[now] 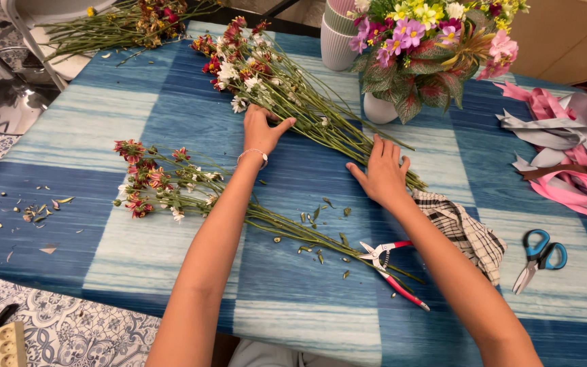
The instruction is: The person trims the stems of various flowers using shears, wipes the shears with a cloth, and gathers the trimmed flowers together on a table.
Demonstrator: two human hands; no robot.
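Nearest you, red-handled pruning shears (392, 268) lie on the blue-and-white checked tablecloth (307, 319), tips touching the stem ends of a small bunch of red and white flowers (171, 190) that runs left across the cloth. Green leaf trimmings (317, 234) are scattered around the shears. To the right of the shears: a black-and-white checked cloth (467, 231), crumpled, partly under your right forearm; further right, blue-handled scissors (541, 255).

Your right hand (382, 177) lies flat, palm down, fingers spread, clamped on nothing, at the lower stem end of the long bunch of flowers (287, 92). Your left hand (261, 132), a thin bracelet on its wrist, rests on the same bunch higher up, fingers curled loosely over the stems; whether it grips them cannot be told. That bunch lies diagonally across the table's middle, blooms to the upper left, stems towards your right hand.

Further off: a white vase (378, 109) of pink, yellow and purple flowers, a ribbed pot (338, 41) beside it, pink and grey ribbons (565, 149) at right, and another flower bunch (123, 24) at the far left.
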